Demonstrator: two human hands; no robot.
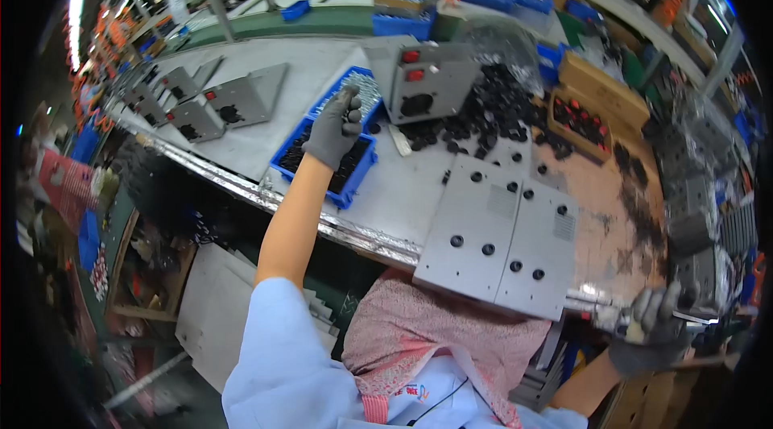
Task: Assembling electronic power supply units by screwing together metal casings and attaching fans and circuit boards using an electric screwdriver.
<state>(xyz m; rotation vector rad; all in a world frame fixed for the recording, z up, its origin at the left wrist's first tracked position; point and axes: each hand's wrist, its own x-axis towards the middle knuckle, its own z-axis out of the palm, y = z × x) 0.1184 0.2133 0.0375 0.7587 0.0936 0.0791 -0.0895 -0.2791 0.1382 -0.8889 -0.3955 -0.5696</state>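
My left hand [334,129], in a grey glove, reaches out over a blue bin [310,157] of small dark parts and pinches something small between thumb and fingers; I cannot tell what it is. My right hand [654,326], also gloved grey, grips a metal tool [624,323] at the bench's right front corner. Between them a grey metal panel [499,227] with several round holes lies flat, overhanging the bench edge. A grey metal box [425,78] with two red buttons stands behind it, beside a heap of black round parts [491,115].
Several grey bent panels [217,103] with red buttons lie at the left of the bench. A cardboard box [581,124] of red-and-black parts sits at the right. Blue bins [403,22] line the far shelf. Stacked grey parts [708,211] fill the right side.
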